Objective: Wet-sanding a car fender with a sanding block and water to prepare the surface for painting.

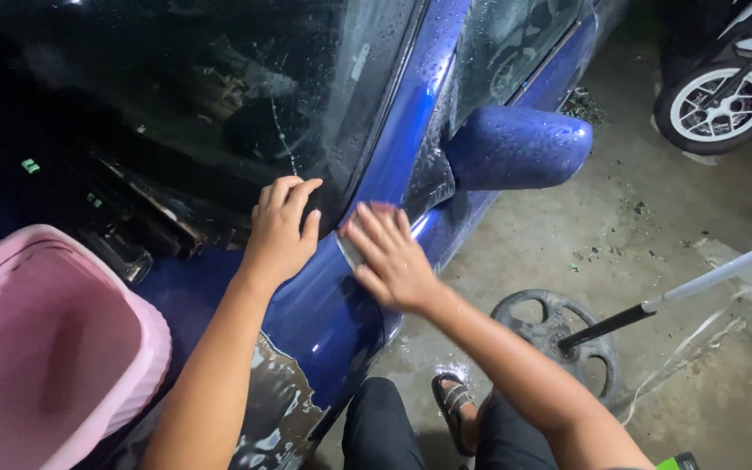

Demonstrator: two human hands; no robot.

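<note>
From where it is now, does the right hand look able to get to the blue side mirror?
Probably yes. The right hand lies flat on the blue car body just below the side mirror, and nothing shows between them. The left hand rests at the windscreen edge, out of that path.

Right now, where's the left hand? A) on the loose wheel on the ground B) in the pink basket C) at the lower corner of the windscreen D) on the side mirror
C: the left hand lies flat at the lower corner of the wet windscreen, clear of the pink basket and the blue side mirror.
</note>
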